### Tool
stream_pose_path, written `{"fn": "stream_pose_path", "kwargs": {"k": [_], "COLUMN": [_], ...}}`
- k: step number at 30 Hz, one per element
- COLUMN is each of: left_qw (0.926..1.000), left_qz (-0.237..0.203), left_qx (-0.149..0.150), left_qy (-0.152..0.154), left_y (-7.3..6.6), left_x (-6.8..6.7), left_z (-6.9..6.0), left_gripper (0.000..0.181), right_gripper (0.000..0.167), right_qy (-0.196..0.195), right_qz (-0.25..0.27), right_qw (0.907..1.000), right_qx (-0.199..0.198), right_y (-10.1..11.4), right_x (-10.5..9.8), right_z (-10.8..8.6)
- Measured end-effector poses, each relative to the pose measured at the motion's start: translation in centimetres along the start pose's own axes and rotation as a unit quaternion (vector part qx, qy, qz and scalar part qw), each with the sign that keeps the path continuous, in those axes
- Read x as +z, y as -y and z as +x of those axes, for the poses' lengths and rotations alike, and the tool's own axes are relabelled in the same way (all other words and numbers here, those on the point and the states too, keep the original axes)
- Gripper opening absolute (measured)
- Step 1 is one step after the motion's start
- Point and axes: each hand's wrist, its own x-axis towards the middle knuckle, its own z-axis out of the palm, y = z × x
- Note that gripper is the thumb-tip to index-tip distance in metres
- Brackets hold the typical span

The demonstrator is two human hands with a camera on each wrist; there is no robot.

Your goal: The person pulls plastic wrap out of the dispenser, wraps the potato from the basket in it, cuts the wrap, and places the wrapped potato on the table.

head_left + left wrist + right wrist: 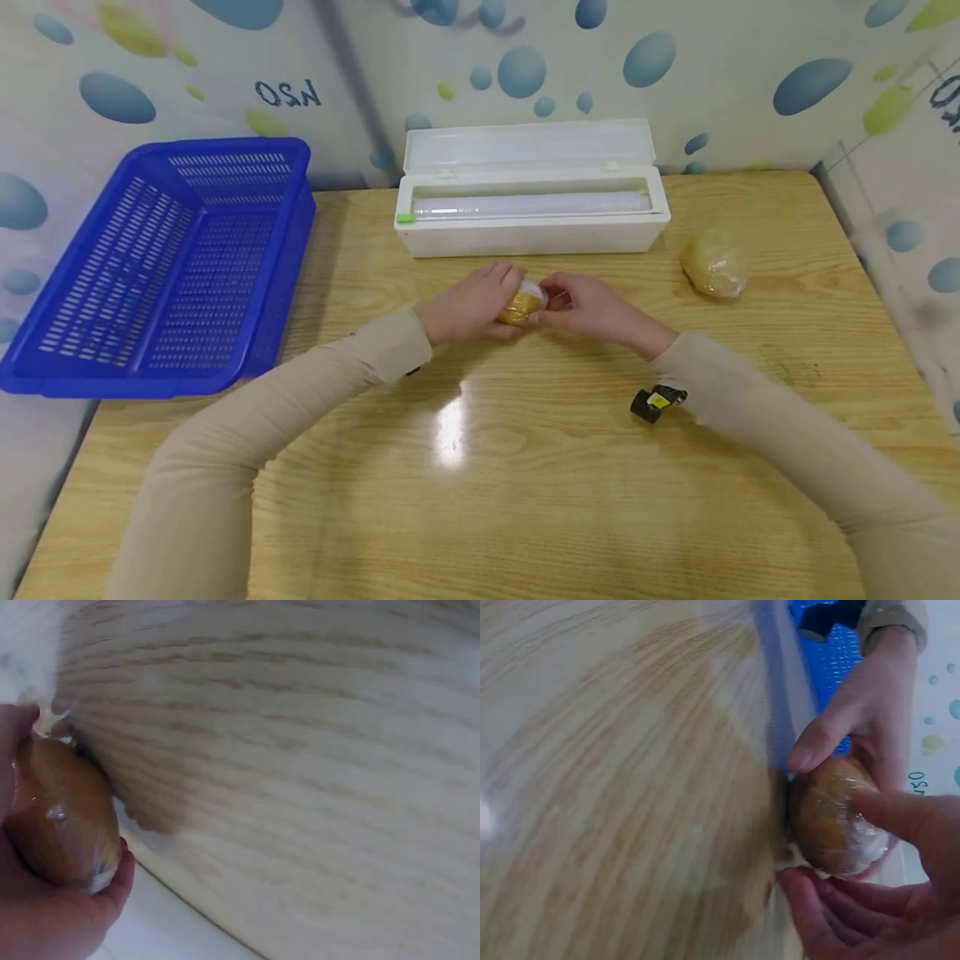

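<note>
An orange-yellow, rounded fruit-like item wrapped in clear plastic film (521,307) is between both hands, just above or on the wooden table (480,500). My left hand (474,303) grips it from the left, fingers over the far side and thumb near. From the right, my right hand (588,310) holds its filmed end with thumb and fingers. In the left wrist view the wrapped item (66,814) looks smooth and shiny under the film. Bunched film shows on the wrapped item (832,825) in the right wrist view, with the right thumb against it. Its exact kind is unclear.
Behind the hands stands a white cling film box (532,240), its lid raised and a film roll (532,205) inside. A pale yellow round item in film (716,265) sits at the right. A blue plastic basket (258,325) stands at the left, near the patterned wall.
</note>
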Motion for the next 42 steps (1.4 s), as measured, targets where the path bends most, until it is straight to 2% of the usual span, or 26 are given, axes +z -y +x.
{"fn": "stream_pose_path", "kwargs": {"k": [2, 4, 6, 8, 10, 12, 13, 15, 16, 17, 18, 20, 21, 22, 24, 25, 27, 29, 32, 35, 39, 42], "left_qw": [0.9988, 0.9963, 0.993, 0.9911, 0.9905, 0.9897, 0.9898, 0.991, 0.9917, 0.9924, 0.9931, 0.9949, 0.9948, 0.9944, 0.9927, 0.9914, 0.9879, 0.9854, 0.9873, 0.9903, 0.9905, 0.9898], "left_qz": [-0.048, -0.086, -0.116, -0.125, -0.123, -0.129, -0.13, -0.125, -0.12, -0.115, -0.109, -0.09, -0.091, -0.097, -0.115, -0.126, -0.148, -0.158, -0.14, -0.114, -0.098, -0.096], "left_qx": [-0.009, -0.012, -0.008, -0.003, -0.001, -0.006, -0.01, -0.016, -0.02, -0.027, -0.032, -0.033, -0.033, -0.034, -0.035, -0.035, -0.042, -0.05, -0.056, -0.062, -0.076, -0.08], "left_qy": [0.005, -0.003, -0.023, -0.047, -0.062, -0.062, -0.056, -0.045, -0.041, -0.036, -0.032, -0.031, -0.03, -0.025, -0.01, 0.0, 0.022, 0.039, 0.05, 0.051, 0.059, 0.068], "left_y": [0.2, 0.5, 0.7, 0.9, 0.8, 0.4, 0.1, -0.4, -0.6, -0.8, -0.9, -0.8, -0.8, -0.6, -0.3, -0.1, 0.3, 0.5, 0.5, 0.2, 0.0, 0.0], "left_x": [0.0, -0.1, -0.3, -0.6, -0.8, -1.0, -1.0, -0.8, -0.6, -0.5, -0.4, -0.2, -0.3, -0.4, -0.8, -1.0, -1.3, -1.5, -1.5, -1.4, -1.4, -1.6], "left_z": [-0.2, -0.4, -0.8, -1.2, -1.7, -2.2, -2.4, -2.5, -2.4, -2.3, -2.0, -1.3, -1.0, -0.6, 0.0, 0.3, 0.7, 1.1, 1.5, 1.9, 2.3, 2.6], "left_gripper": [0.103, 0.118, 0.122, 0.119, 0.113, 0.106, 0.102, 0.096, 0.092, 0.087, 0.083, 0.077, 0.074, 0.071, 0.068, 0.068, 0.069, 0.077, 0.086, 0.082, 0.066, 0.065], "right_gripper": [0.048, 0.045, 0.04, 0.038, 0.043, 0.048, 0.05, 0.053, 0.055, 0.055, 0.053, 0.047, 0.042, 0.037, 0.038, 0.045, 0.06, 0.07, 0.075, 0.072, 0.068, 0.067], "right_qy": [-0.013, -0.02, -0.01, 0.022, 0.064, 0.101, 0.116, 0.131, 0.128, 0.117, 0.098, 0.042, 0.01, -0.022, -0.066, -0.069, -0.055, -0.046, -0.063, -0.087, -0.086, -0.077], "right_qz": [-0.005, -0.014, -0.003, 0.048, 0.12, 0.197, 0.22, 0.238, 0.231, 0.212, 0.171, 0.065, 0.005, -0.06, -0.163, -0.189, -0.225, -0.249, -0.276, -0.274, -0.262, -0.285], "right_qw": [0.9999, 0.9996, 0.9999, 0.9981, 0.9879, 0.9679, 0.9593, 0.9491, 0.9503, 0.9564, 0.9687, 0.9924, 0.9982, 0.9978, 0.983, 0.9759, 0.9657, 0.9593, 0.952, 0.9518, 0.9567, 0.9515], "right_qx": [-0.008, -0.013, 0.003, 0.031, 0.074, 0.118, 0.134, 0.159, 0.164, 0.163, 0.151, 0.095, 0.06, 0.019, -0.053, -0.085, -0.118, -0.126, -0.117, -0.106, -0.093, -0.086], "right_y": [0.0, 0.0, -0.1, -0.1, -0.3, -0.5, -0.6, -0.8, -0.8, -0.7, -0.7, -0.6, -0.5, -0.5, -0.4, -0.4, -0.5, -0.5, -0.3, -0.2, -0.1, 0.1], "right_x": [0.2, 0.2, 0.0, -0.5, -1.0, -1.5, -1.7, -1.9, -2.0, -2.0, -2.1, -2.0, -2.0, -2.0, -1.7, -1.5, -1.0, -0.3, 0.6, 0.9, 0.7, 0.5], "right_z": [0.1, 0.3, 0.4, 0.3, 0.2, 0.1, 0.0, -0.1, -0.1, -0.1, -0.2, -0.3, -0.4, -0.5, -0.7, -0.8, -1.0, -1.0, -0.9, -0.7, -0.5, -0.5]}}
